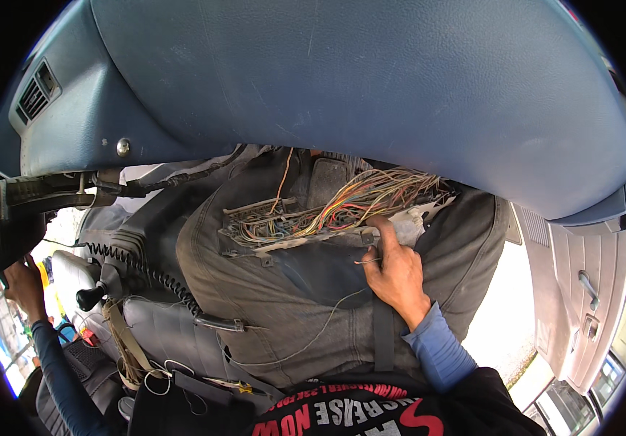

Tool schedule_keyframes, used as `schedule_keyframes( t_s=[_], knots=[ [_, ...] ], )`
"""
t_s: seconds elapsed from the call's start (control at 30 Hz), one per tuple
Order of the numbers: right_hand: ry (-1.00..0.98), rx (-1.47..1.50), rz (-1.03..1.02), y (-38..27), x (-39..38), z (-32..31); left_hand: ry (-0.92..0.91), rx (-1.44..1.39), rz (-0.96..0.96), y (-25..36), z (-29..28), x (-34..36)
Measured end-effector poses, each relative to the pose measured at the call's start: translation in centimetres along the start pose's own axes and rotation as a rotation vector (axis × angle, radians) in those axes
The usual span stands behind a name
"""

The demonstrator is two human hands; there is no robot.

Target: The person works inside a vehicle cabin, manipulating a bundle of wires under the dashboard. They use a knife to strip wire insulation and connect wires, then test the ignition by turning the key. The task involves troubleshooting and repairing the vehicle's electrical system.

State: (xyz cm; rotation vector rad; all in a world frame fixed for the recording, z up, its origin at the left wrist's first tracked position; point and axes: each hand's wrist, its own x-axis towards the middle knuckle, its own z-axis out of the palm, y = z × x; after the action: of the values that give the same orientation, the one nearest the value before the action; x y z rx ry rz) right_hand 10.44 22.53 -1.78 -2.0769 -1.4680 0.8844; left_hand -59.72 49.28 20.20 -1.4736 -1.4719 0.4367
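Across my lap lies a fuse box with a thick bundle of coloured wires running over its pale plastic housing. My right hand is at its near edge. The index finger reaches onto the housing beside the bundle, while the other fingers curl in. A short end of thin wire pokes out at the thumb, and a thin pale wire trails from under the hand across my trousers. Far to the left, my left hand is raised against a dark part under the dashboard; its fingers are mostly hidden.
A blue dashboard overhangs the lap. To the left are a gear lever, a coiled black cord and a grey seat with loose wires and a strap. An open door stands at the right.
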Motion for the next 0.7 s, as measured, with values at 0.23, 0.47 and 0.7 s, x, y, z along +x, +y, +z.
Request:
schedule_keyframes(
  t_s=[0.23,0.47,0.7],
  knots=[
    [-0.108,-0.095,0.009,-0.3,-0.8,-0.6,-0.052,-0.031,0.015,-1.9,4.0,0.2],
    [-0.115,-0.099,-0.010,-0.1,-0.9,-0.6,-0.143,-0.111,-0.028,-3.3,6.7,-0.1],
    [-0.129,-0.053,0.005,-0.2,-0.9,-0.7,-0.342,-0.136,-0.030,-3.9,7.0,0.1]
  ],
)
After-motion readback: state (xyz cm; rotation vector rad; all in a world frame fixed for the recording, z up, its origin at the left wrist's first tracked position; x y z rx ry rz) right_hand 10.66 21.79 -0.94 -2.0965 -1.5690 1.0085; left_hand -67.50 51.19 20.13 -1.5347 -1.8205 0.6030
